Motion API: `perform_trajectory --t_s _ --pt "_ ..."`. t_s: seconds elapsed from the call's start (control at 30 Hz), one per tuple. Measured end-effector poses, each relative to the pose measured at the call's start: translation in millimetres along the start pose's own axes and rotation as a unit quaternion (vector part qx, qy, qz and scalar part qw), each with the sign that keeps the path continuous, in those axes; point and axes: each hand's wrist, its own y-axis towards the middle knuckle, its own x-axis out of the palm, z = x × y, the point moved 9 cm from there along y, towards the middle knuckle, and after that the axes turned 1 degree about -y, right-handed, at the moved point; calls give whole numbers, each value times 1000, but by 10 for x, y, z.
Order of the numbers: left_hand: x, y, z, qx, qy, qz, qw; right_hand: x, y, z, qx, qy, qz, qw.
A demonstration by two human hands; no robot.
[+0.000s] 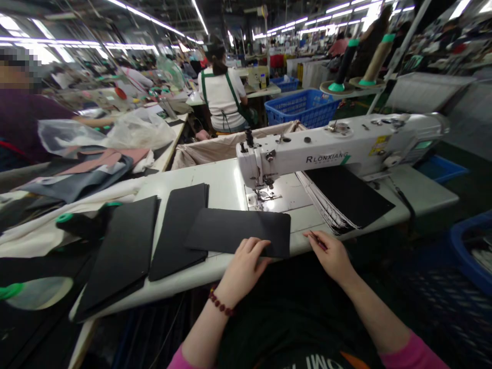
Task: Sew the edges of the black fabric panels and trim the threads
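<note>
My left hand (246, 264) grips the front edge of a black rectangular panel (234, 230), fingers on top and the thumb low by the edge. This panel lies in front of the needle area of a white sewing machine (307, 151), its left end over a stack of black panels (179, 230). Close to the table's front edge, my right hand (330, 253) is closed around a small dark red tool (318, 242), whose exact kind is too small to tell. Beyond that hand, a pile of black pieces with pale undersides (349, 197) sits under the machine arm.
Another black panel stack (119, 251) lies at the table's left end, beside a dark thread cone (80, 224). Blue baskets (302, 107) stand behind and at the right. Thread spools (344, 64) rise behind the machine. A co-worker (222, 92) sits ahead; another person (34, 118) is at left.
</note>
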Motion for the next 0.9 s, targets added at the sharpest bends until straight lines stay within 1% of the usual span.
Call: perform_trajectory --t_s 0.03,0.1,0.13,0.2,0.27,0.33,0.43,0.5,0.67,0.9 --pt "146 39 117 7 -5 -2 1000 0 -43 25 15 -12 -10 1000" --pt "359 80 252 17 1 6 1000 35 -151 56 41 -35 -37 998" --pt "424 87 278 20 3 15 1000 69 -211 62 51 -43 -53 996" --pt "497 88 281 24 -11 33 999 149 -329 58 64 -53 -84 993" --pt "519 84 248 23 -50 43 998 234 -428 45 72 -61 -115 989" --pt "504 78 194 12 -103 50 993 299 -493 24 72 -71 -137 985" --pt "466 63 108 -6 -178 58 982 340 -509 -38 54 -98 -145 983" --pt "460 53 70 -9 -208 56 976 358 -482 -102 30 -125 -144 981" --pt "455 31 30 -5 -232 60 971 468 -398 -240 -24 -202 -163 965" --pt "473 22 73 0 -224 57 973 596 -354 -311 -34 -233 -169 957"
